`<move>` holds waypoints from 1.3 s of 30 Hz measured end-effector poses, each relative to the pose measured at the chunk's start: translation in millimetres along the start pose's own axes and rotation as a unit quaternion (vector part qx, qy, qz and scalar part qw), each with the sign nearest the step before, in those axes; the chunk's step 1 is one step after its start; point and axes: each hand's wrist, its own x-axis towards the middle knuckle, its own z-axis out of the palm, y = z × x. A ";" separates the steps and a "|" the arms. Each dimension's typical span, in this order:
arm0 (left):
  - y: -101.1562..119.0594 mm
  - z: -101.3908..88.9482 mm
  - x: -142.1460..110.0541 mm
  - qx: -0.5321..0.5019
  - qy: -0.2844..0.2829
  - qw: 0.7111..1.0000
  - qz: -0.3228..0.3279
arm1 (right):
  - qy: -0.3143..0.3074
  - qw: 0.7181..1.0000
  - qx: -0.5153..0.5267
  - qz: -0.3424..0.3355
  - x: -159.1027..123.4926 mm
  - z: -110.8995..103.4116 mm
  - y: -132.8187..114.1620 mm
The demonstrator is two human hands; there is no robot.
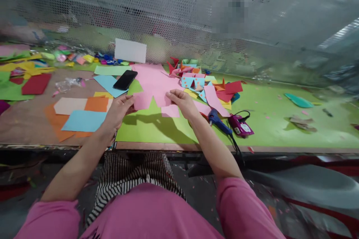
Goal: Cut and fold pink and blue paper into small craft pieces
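My left hand (122,109) pinches the left edge of a pink paper piece (142,101) between thumb and fingers. My right hand (183,101) is closed at the right side of the pink paper, thumb against fingers. A V-shaped gap shows in the paper's lower edge; whether it is one piece or two I cannot tell. Both hands are above the green tabletop (157,134), casting shadows on it. Behind lies a larger pink sheet (150,76), and a small pink rectangle (170,111) lies just below the right fingers.
To the left are a black phone (125,80), a blue paper (84,120) and orange sheets (60,129). On the right lie a blue glue gun (220,121), a purple device (240,125) and folded coloured papers (193,78). A perforated metal panel (168,15) stands behind.
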 end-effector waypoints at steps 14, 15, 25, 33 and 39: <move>4.3 5.3 19.6 -0.004 0.034 0.999 0.041 | 0.015 0.999 0.022 -0.043 10.5 14.9 9.3; 3.1 6.5 20.8 -0.007 0.040 0.998 0.045 | 0.016 0.999 0.027 -0.039 10.7 15.0 11.0; -13.4 11.8 32.5 -0.036 0.084 0.995 0.036 | 0.018 0.999 0.040 -0.024 17.9 15.5 26.1; -12.8 9.1 34.8 -0.031 0.061 0.997 -0.045 | 0.038 0.999 0.027 -0.012 26.0 9.0 41.8; -8.9 6.2 30.4 -0.015 0.042 0.995 -0.090 | 0.052 0.998 0.030 -0.007 24.2 1.5 42.2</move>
